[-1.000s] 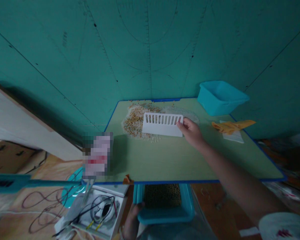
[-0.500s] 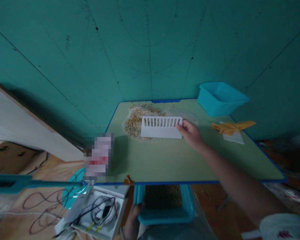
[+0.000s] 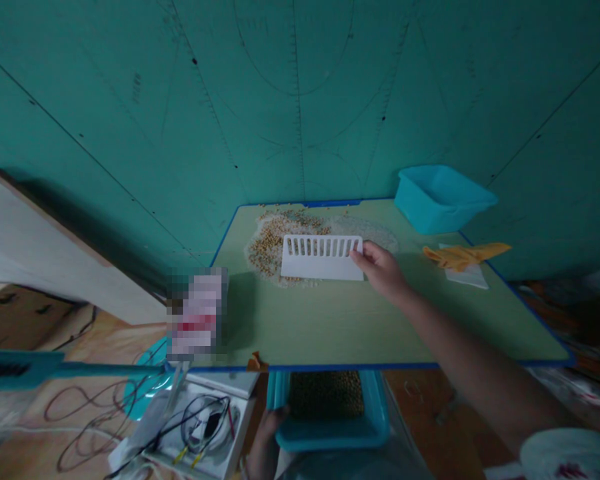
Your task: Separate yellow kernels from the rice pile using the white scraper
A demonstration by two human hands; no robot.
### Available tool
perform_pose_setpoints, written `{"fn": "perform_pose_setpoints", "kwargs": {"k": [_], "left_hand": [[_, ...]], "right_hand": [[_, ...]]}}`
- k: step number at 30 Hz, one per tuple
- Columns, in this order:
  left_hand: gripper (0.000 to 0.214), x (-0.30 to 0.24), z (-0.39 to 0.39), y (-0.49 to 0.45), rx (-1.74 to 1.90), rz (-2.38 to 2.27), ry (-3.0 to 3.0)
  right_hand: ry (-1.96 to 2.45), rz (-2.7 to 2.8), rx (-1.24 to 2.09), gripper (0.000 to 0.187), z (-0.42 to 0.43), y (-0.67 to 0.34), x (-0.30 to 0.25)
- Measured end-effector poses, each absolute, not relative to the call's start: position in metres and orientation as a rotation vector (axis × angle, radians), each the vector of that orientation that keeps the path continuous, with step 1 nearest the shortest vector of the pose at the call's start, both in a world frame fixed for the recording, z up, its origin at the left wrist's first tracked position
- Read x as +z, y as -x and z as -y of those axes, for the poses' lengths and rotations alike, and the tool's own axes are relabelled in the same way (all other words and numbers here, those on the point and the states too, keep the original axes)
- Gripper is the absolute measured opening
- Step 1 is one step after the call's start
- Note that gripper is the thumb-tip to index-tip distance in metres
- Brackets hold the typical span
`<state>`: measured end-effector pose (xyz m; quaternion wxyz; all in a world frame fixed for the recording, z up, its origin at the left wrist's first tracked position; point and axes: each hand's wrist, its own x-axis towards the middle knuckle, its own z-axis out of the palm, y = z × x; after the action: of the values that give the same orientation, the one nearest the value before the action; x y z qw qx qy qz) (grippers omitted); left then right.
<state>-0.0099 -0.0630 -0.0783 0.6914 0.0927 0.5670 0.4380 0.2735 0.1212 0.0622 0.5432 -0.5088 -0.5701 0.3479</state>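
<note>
My right hand (image 3: pixel 383 267) grips the right end of a white slotted plastic panel (image 3: pixel 323 268), fingers closed round its edge. The panel stands tilted over the front part of a spread of yellowish beans (image 3: pixel 267 247) mixed with pale grains, hiding some of it. To the right of the beans lies a thin patch of pale grains (image 3: pixel 375 230). Below the table's front edge, my left hand (image 3: pixel 267 427) holds the left side of a blue plastic basin (image 3: pixel 335 437). Many beans (image 3: pixel 325 393) lie in that basin. Much of the left hand is in shadow.
An open blue bin (image 3: pixel 430 217) stands at the table's back right corner. An orange cloth (image 3: pixel 463 255) lies over a white sheet (image 3: pixel 473 275). A blurred-out object (image 3: pixel 197 317) is at the left edge. Cables fill a white box (image 3: pixel 243 420) below left. A green wall (image 3: pixel 300 80) rises behind.
</note>
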Motion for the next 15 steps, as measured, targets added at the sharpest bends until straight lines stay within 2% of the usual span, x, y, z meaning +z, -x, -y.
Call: {"fn": "perform_pose_setpoints", "kwargs": {"k": [8,15], "left_hand": [[0.027,-0.088,0.064,0.015,0.989,-1.243,-0.229],[0.033,-0.093,0.066,0.016,1.0,-1.248,-0.243]], "right_hand": [[1.189,1.383,0.833,0.024,-0.12,-0.272,0.062],[1.239,1.425,0.85,0.028,-0.118,-0.272,0.066]]}}
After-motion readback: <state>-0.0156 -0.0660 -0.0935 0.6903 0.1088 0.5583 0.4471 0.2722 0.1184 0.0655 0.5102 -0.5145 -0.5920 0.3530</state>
